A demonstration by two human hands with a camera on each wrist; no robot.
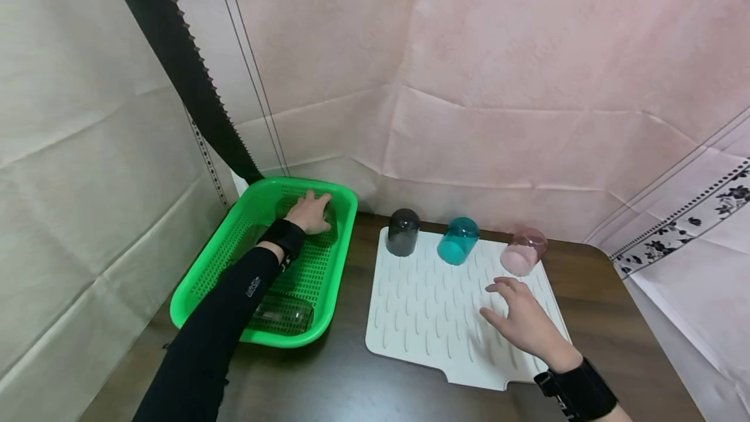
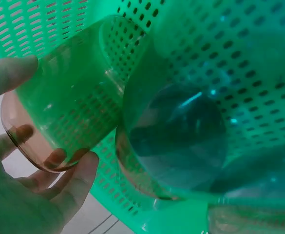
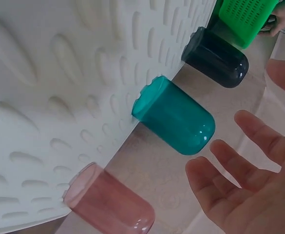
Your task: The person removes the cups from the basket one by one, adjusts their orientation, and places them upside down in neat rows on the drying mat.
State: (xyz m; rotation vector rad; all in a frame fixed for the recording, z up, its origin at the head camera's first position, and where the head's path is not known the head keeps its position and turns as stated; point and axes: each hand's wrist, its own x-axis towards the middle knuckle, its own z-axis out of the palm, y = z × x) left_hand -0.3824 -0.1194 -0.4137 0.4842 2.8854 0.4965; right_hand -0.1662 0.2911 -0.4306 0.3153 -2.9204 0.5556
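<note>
Inside the green basket [image 1: 346,239], my left hand [image 1: 310,213] grips a see-through, faintly brown-tinted drinking glass [image 2: 74,102]. In the left wrist view the thumb lies on one side of its base end and the fingers curl round the other. A dark bluish glass [image 2: 181,141] lies close beside it. Over the white ridged mat [image 1: 422,318], my right hand [image 1: 518,318] hovers with fingers spread and holds nothing. Nearest to it stands a pink glass [image 1: 523,251], upside down. A teal glass [image 1: 458,241] and a dark grey glass [image 1: 403,232] also stand inverted along the mat's far edge.
Another see-through glass [image 1: 284,314] lies on its side at the basket's near end. My left forearm hides part of the basket. The brown table [image 1: 351,370] meets cloth-covered walls [image 1: 498,83] behind and at the left.
</note>
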